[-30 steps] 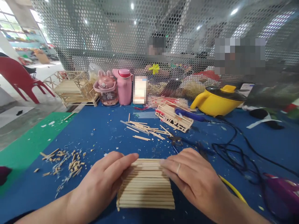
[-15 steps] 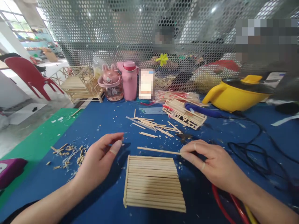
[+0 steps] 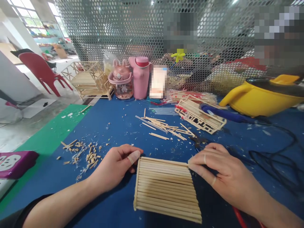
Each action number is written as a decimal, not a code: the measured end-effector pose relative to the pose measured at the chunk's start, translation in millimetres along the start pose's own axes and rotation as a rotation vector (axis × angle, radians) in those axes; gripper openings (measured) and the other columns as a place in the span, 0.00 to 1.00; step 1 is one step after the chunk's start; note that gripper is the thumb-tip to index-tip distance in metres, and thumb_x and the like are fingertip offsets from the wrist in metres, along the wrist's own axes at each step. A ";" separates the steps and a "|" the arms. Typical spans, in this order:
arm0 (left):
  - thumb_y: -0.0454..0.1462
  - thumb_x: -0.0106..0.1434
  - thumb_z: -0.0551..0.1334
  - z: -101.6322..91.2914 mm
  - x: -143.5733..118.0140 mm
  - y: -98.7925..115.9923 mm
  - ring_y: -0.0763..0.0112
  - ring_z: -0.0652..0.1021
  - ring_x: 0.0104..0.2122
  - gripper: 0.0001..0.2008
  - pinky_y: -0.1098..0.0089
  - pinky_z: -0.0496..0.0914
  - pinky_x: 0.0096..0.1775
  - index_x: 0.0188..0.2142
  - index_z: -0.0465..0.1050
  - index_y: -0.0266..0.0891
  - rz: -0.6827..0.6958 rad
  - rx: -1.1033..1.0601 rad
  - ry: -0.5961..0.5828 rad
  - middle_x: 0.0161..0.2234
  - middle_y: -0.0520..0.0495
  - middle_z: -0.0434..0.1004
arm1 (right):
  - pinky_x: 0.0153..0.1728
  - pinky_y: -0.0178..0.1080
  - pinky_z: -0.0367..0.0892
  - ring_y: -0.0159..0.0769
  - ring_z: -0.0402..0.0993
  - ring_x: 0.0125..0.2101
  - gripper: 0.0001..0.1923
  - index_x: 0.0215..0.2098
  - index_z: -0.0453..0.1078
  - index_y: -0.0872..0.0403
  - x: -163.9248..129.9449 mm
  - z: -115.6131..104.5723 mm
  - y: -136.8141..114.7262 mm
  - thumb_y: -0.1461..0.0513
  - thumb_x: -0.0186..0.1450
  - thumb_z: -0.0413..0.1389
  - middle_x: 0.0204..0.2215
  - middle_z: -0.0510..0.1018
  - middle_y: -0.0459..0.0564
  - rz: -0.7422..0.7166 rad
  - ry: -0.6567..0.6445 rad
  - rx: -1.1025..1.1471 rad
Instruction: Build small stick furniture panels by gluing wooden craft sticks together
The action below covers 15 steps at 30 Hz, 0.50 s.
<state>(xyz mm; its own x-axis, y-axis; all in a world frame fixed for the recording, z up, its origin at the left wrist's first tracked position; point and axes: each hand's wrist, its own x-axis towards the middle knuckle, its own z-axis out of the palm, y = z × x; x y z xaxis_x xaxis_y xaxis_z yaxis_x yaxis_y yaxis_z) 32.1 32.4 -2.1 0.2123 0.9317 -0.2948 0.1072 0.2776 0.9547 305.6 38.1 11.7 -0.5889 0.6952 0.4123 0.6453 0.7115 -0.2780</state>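
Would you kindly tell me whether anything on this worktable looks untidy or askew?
Yes. Wooden offcuts lie scattered among whitish strands on the blue tabletop, left of the left hand, like stray debris. The wooden-stick panel also looks slightly uneven along its right edge, where the stick ends don't quite line up.

Strong daylight from tall windows (image 3: pixel 22 12) far left; panes nearly white, floor (image 3: pixel 10 126) there washed pale. Small bright spots show along the top of the perforated metal sheet (image 3: pixel 118 28); dimmer and greyer behind it. Blue surface (image 3: pixel 121 126) well lit mid-bench, darker toward the near side. Soft shadow across the stick panel (image 3: pixel 166 186); deeper shade beneath the left forearm (image 3: pixel 64 199) and right hand (image 3: pixel 220 169). Panel edges readable, background soft. Yellow pot (image 3: pixel 256 99) stretched at right. Mosaic blocks (image 3: pixel 277 34) mask upper right.
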 end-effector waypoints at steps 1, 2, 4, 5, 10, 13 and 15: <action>0.45 0.58 0.61 0.3 0.7 -1.3 0.77 0.68 0.23 0.16 0.73 0.66 0.28 0.36 0.75 0.33 -0.007 -0.013 -0.007 0.24 0.52 0.69 | 0.42 0.42 0.57 0.30 0.71 0.25 0.03 0.29 0.68 0.50 0.4 0.1 -0.3 0.63 0.62 0.55 0.24 0.77 0.39 0.000 0.002 -0.003; 0.45 0.58 0.61 0.3 1.3 -2.7 0.77 0.68 0.23 0.15 0.73 0.66 0.28 0.35 0.75 0.34 -0.012 -0.018 -0.012 0.24 0.52 0.70 | 0.43 0.42 0.56 0.29 0.71 0.25 0.04 0.29 0.68 0.50 0.6 0.1 -0.8 0.63 0.62 0.55 0.24 0.77 0.39 0.002 0.003 -0.006; 0.45 0.58 0.61 -0.2 2.3 -5.5 0.76 0.68 0.24 0.15 0.73 0.66 0.29 0.34 0.75 0.34 -0.011 -0.009 -0.015 0.25 0.51 0.71 | 0.45 0.43 0.55 0.29 0.71 0.24 0.04 0.28 0.68 0.50 0.8 0.0 -2.0 0.63 0.62 0.55 0.24 0.77 0.38 0.013 0.001 -0.010; 0.45 0.58 0.61 -0.7 2.6 -6.7 0.76 0.69 0.24 0.14 0.73 0.66 0.29 0.34 0.75 0.35 -0.009 0.000 -0.018 0.26 0.50 0.72 | 0.45 0.43 0.54 0.29 0.70 0.24 0.04 0.28 0.68 0.50 0.9 -0.2 -2.8 0.63 0.62 0.55 0.24 0.77 0.38 0.018 -0.002 -0.011; 0.46 0.57 0.62 -1.9 2.9 -7.6 0.75 0.69 0.25 0.14 0.72 0.66 0.31 0.32 0.75 0.35 -0.032 0.002 -0.028 0.27 0.49 0.73 | 0.46 0.43 0.53 0.28 0.70 0.24 0.05 0.28 0.69 0.50 4.3 -1.0 -7.9 0.64 0.62 0.56 0.23 0.77 0.37 0.025 0.005 -0.006; 0.46 0.56 0.63 -1.9 3.3 -6.9 0.75 0.69 0.25 0.14 0.72 0.65 0.31 0.32 0.75 0.35 -0.057 -0.001 -0.022 0.26 0.50 0.73 | 0.46 0.42 0.54 0.28 0.71 0.24 0.06 0.27 0.69 0.50 6.4 -0.6 -10.3 0.64 0.62 0.55 0.23 0.77 0.38 0.041 0.040 -0.016; 0.45 0.55 0.64 -2.0 3.7 -7.4 0.75 0.69 0.25 0.14 0.72 0.64 0.31 0.32 0.76 0.35 -0.056 0.025 -0.009 0.25 0.50 0.73 | 0.46 0.43 0.54 0.28 0.71 0.24 0.07 0.26 0.70 0.50 6.4 -0.3 -11.2 0.64 0.62 0.55 0.22 0.77 0.38 0.055 0.060 -0.030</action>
<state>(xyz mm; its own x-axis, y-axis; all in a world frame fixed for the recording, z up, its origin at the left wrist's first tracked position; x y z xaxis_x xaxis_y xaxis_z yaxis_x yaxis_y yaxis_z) 30.2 34.2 -10.2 0.2144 0.9124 -0.3486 0.1439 0.3235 0.9352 294.7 34.5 17.6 -0.5225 0.7251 0.4486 0.6909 0.6683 -0.2756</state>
